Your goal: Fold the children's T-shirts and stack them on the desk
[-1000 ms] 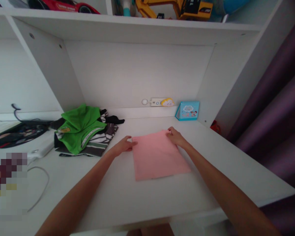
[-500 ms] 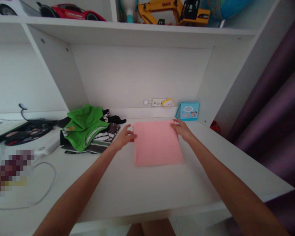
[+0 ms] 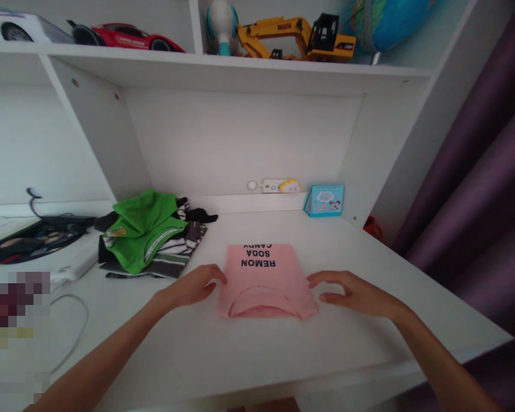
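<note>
A pink T-shirt (image 3: 261, 280) lies folded into a near square on the white desk, its neckline toward me and its black lettering upside down. My left hand (image 3: 199, 284) is at the shirt's left edge, thumb and fingers apart, a fingertip at the cloth. On the opposite side, my right hand (image 3: 349, 292) has its fingers spread, the fingertips at or just beside the right edge. Neither hand grips the fabric.
Left of the shirt is a pile of clothes with a green garment (image 3: 148, 229) on top. A small blue desk calendar (image 3: 326, 200) stands at the back right, near a power strip (image 3: 278, 186). Overhead, a shelf (image 3: 240, 66) holds a toy excavator (image 3: 300, 37) and a red toy car (image 3: 129, 37).
The pink T-shirt has been turned over, showing lettering and neckline, and lies nearer to me. My right hand has let go of its far corner. Both hands have come closer.
</note>
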Demonstrator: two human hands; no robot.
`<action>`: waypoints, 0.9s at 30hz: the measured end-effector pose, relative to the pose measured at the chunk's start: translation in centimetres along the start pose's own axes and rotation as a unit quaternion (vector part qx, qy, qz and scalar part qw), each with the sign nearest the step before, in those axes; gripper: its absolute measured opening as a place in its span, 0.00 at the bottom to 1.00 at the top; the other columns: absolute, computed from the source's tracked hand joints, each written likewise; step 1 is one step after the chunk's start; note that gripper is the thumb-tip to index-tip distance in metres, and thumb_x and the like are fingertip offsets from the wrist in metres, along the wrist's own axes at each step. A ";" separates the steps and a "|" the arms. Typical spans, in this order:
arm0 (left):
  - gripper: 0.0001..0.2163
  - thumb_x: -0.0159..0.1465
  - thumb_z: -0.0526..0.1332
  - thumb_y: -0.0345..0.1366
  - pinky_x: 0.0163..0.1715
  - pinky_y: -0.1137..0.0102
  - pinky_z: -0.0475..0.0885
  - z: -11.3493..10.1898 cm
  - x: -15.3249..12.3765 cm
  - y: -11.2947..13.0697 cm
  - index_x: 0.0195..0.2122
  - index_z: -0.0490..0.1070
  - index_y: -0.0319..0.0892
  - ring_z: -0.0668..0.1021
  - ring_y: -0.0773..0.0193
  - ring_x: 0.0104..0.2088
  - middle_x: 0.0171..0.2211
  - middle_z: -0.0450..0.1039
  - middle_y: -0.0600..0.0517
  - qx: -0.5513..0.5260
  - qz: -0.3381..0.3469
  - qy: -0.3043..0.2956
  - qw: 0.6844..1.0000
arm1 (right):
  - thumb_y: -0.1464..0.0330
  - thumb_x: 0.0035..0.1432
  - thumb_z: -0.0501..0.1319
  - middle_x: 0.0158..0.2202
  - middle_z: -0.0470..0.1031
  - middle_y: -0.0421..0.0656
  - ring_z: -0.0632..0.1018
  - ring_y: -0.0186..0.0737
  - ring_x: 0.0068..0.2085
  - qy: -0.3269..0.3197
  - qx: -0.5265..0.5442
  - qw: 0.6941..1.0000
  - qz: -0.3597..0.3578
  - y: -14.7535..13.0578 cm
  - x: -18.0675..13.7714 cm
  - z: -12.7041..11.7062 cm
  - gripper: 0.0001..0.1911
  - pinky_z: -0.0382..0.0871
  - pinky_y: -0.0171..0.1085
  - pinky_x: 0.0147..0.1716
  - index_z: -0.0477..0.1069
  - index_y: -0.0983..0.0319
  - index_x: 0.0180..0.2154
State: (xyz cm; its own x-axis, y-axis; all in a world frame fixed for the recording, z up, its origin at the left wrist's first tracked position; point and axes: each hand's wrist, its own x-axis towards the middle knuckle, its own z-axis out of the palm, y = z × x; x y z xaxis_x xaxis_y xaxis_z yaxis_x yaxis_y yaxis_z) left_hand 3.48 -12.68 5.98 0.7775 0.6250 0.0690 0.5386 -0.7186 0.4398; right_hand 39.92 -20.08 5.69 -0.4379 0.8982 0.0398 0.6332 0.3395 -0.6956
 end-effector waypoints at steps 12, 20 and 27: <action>0.17 0.61 0.49 0.29 0.47 0.63 0.61 7.4 2.6 6.5 0.52 0.60 0.43 0.66 0.59 0.48 0.49 0.64 0.47 0.160 0.029 0.000 0.987 | 0.73 0.52 0.53 0.49 0.67 0.52 0.68 0.42 0.50 0.155 -0.108 0.971 0.146 5.8 12.8 1.5 0.21 0.57 0.39 0.49 0.64 0.68 0.49; 0.13 0.60 0.50 0.26 0.51 0.57 0.53 2.5 3.9 -1.4 0.41 0.69 0.45 0.65 0.56 0.49 0.45 0.69 0.47 0.288 -0.023 0.045 0.956 | 0.71 0.48 0.56 0.27 0.72 0.41 0.71 0.34 0.27 0.097 -0.046 0.983 0.148 1.7 7.3 3.9 0.10 0.62 0.30 0.25 0.69 0.66 0.35; 0.25 0.57 0.47 0.23 0.52 0.57 0.56 -0.3 5.5 -7.9 0.57 0.56 0.39 0.60 0.55 0.56 0.57 0.54 0.41 0.251 -0.224 0.148 0.930 | 0.67 0.51 0.57 0.34 0.75 0.39 0.74 0.34 0.32 -0.237 0.025 0.967 -0.085 -6.5 -0.1 6.4 0.16 0.65 0.30 0.32 0.69 0.57 0.44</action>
State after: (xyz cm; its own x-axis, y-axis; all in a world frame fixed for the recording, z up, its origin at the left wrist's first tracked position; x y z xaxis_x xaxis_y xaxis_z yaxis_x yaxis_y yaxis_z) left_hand 3.36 -3.48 3.18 0.3549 0.8992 0.2561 0.9285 -0.3710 0.0160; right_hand 31.78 -24.13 5.64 -0.7843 0.5970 -0.1684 0.4993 0.4465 -0.7426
